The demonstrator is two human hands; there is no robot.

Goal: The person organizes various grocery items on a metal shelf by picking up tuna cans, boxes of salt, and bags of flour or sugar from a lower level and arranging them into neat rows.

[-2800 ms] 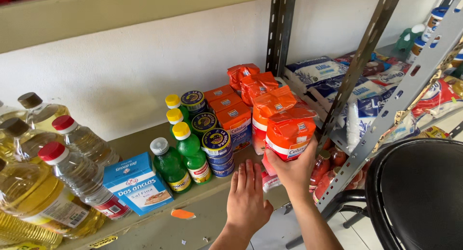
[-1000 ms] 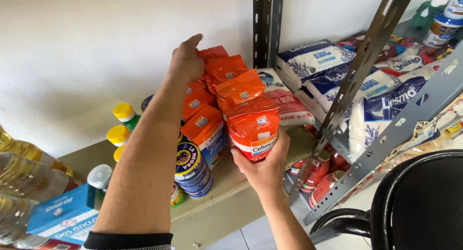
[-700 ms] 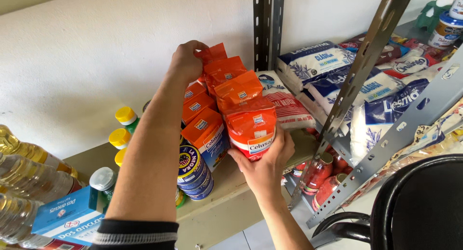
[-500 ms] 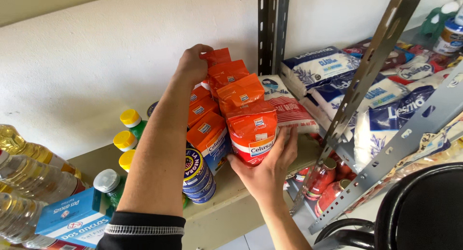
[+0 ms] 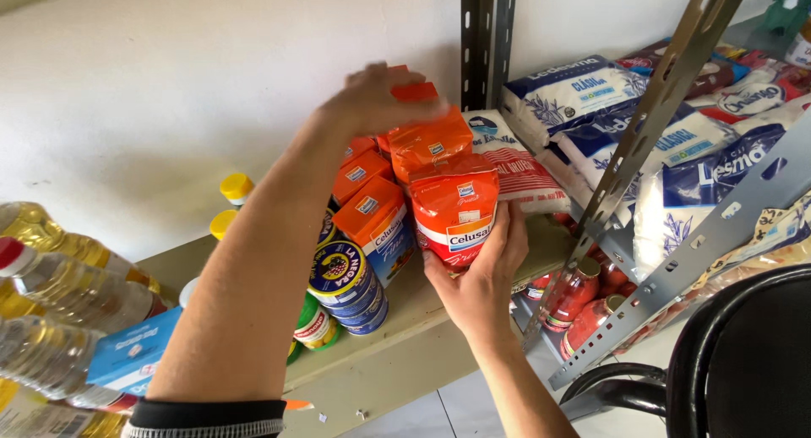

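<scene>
Left hand (image 5: 384,96) has shifted forward along the orange packets (image 5: 427,138), seemingly clasping the top one; right hand (image 5: 477,277) still grips the front packet (image 5: 456,210); row tightening

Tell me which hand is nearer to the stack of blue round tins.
Right. The right hand holds an orange packet just beside the blue tins; the left hand is higher up, on the rear orange packets.

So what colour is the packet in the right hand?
Orange, with a white band and a blue stripe: the packet in the right hand, seen from the head view.
</scene>
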